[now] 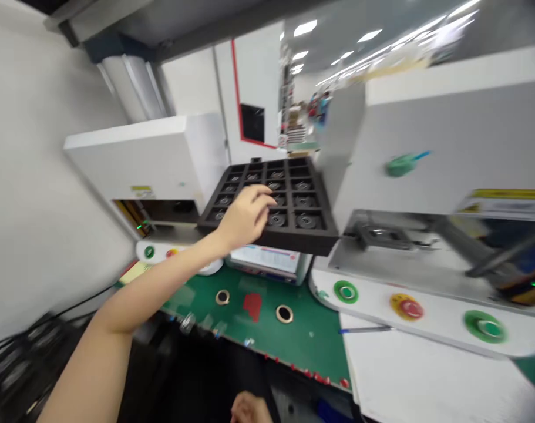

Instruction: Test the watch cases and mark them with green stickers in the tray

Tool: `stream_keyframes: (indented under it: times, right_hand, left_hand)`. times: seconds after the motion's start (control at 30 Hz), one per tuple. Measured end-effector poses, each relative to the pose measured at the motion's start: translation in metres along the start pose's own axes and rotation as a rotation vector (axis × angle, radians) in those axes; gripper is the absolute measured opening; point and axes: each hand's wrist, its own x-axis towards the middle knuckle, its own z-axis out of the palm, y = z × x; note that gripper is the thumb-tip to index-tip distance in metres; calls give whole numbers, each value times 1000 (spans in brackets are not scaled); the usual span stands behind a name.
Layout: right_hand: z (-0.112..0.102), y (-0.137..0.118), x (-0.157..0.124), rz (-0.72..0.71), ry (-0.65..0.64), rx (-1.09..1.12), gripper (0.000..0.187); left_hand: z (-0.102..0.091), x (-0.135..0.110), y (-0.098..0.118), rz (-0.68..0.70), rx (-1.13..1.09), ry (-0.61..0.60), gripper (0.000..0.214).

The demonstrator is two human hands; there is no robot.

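My left hand (248,216) reaches over a black compartment tray (289,238), fingers bent downward and apart, with nothing visible between them. Round dark ring-shaped parts sit in many of the tray's cells, among them a ring part (306,221) at the front right. Low at the bottom edge is my right hand (251,408), partly cut off, its fingers curled; whatever they may hold is hidden. On the green mat (267,335) below the tray lie two round parts with tan rims, a left one (222,297) and a right one (284,314).
A small screen device (265,258) stands beneath the tray. White machines flank it, a left machine (130,164) and a right machine (452,135). The right control panel (373,299) carries green buttons and a red button (411,308). A pen (364,329) lies by white paper (426,376).
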Motion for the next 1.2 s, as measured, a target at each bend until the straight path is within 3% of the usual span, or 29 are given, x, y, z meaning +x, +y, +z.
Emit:
stream_keyframes:
  times: [0.07, 0.13, 0.2, 0.3, 0.47, 0.6, 0.77, 1.03, 1.2]
  right_hand:
    - [8, 10, -10, 35, -25, 36, 49]
    - [11, 16, -20, 38, -28, 62, 66]
    - [10, 16, -26, 39, -33, 72, 70]
    - [11, 11, -28, 53, -46, 64, 65]
    - [19, 3, -28, 92, -44, 34, 63]
    - [26, -1, -26, 117, -28, 14, 64]
    - [30, -3, -26, 107, 12, -18, 64]
    - [35, -6, -27, 54, 30, -48, 63]
    - [39, -35, -37, -55, 25, -30, 55]
  left_hand:
    - [-18, -80, 14, 178, -24, -107, 25]
    - [-30, -160, 25, 115, -34, -364, 23]
    - [-39, -232, 31, -142, 1, -520, 20]
    - [-58, -316, 37, -507, 95, -527, 20]
    - [-110, -393, 38, -1030, 249, -394, 24]
    - [-142, -433, 15, -1416, 412, -257, 24]
    - [-146, -456, -19, -1671, 453, -191, 21]
    - [-151, -445, -39, -1810, 317, -15, 37]
    - [-154, -418, -20, -1701, 53, 203, 25]
